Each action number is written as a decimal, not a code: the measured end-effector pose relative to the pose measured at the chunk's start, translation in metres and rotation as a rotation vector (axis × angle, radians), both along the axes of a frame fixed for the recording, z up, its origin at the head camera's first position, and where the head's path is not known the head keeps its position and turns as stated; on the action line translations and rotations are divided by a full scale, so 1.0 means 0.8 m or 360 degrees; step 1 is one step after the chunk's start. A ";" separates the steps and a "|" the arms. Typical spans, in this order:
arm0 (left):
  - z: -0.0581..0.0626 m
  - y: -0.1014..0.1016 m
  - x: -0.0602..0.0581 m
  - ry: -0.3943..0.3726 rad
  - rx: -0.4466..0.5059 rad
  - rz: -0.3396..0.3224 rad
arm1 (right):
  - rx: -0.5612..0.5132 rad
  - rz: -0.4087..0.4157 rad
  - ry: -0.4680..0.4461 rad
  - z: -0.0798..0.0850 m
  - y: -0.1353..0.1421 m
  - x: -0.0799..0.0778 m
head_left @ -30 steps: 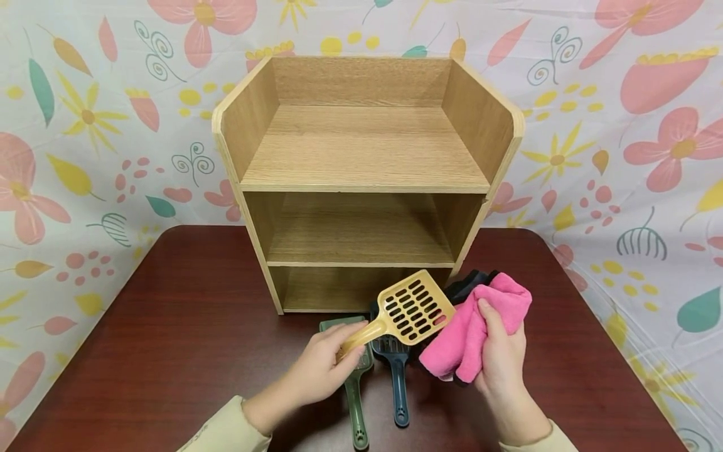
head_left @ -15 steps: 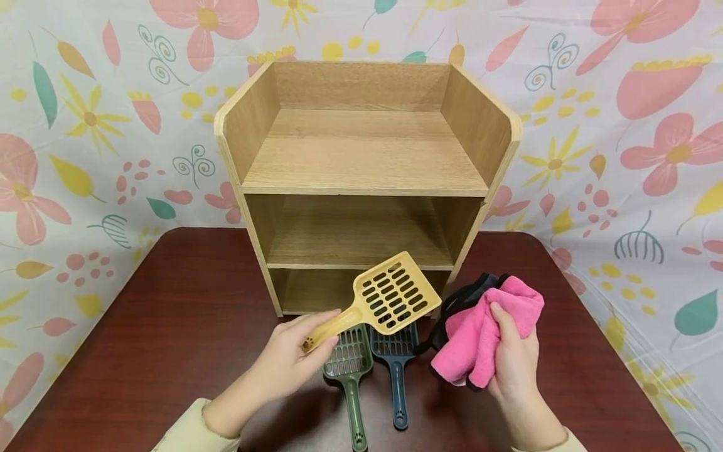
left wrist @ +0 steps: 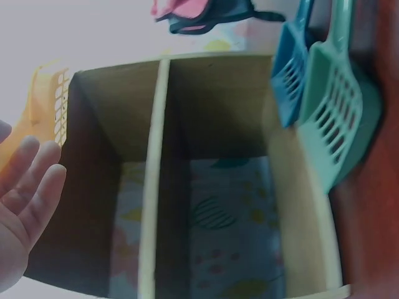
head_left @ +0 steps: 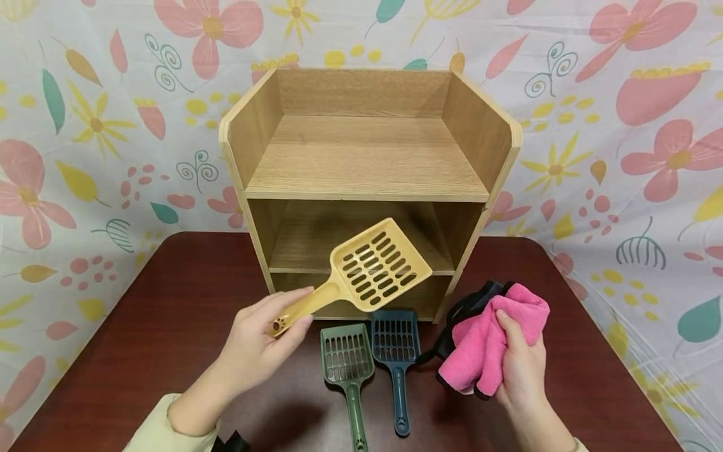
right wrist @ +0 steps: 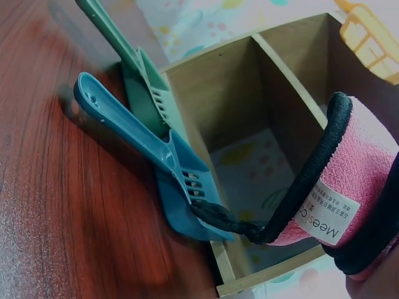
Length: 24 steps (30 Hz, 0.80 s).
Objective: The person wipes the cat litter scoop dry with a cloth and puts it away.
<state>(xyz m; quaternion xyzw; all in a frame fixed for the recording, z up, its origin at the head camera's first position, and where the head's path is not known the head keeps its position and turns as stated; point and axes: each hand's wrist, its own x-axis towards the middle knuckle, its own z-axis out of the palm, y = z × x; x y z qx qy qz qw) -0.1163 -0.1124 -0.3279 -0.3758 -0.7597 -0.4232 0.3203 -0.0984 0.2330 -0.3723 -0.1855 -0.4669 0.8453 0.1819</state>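
Observation:
My left hand [head_left: 251, 339] pinches the handle end of a yellow slotted litter scoop [head_left: 337, 282], raised in front of the shelf with its blade tilted up to the right. My right hand [head_left: 522, 370] grips a bunched pink towel [head_left: 480, 351] with black edging and a black strap; a white label [right wrist: 327, 215] shows on it in the right wrist view. Below, a green litter scoop [head_left: 353, 402] and a dark blue one [head_left: 398, 383] lie side by side on the table, handles toward me. Neither hand touches them.
A wooden shelf unit [head_left: 367, 154] with an open top and two compartments below stands at the back of the dark red table [head_left: 147, 339]. Behind it hangs a flower-patterned cloth [head_left: 593, 207]. A small black object [head_left: 230, 443] shows by the left sleeve.
My left hand has drawn the yellow scoop up and to the left, away from the towel. The right hand with the towel has shifted slightly right. The green and blue scoops are now less covered.

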 end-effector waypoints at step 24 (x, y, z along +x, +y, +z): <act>0.085 -0.009 -0.030 0.0312 0.0311 0.0604 | -0.0024 0.0038 0.0082 0.000 -0.003 -0.002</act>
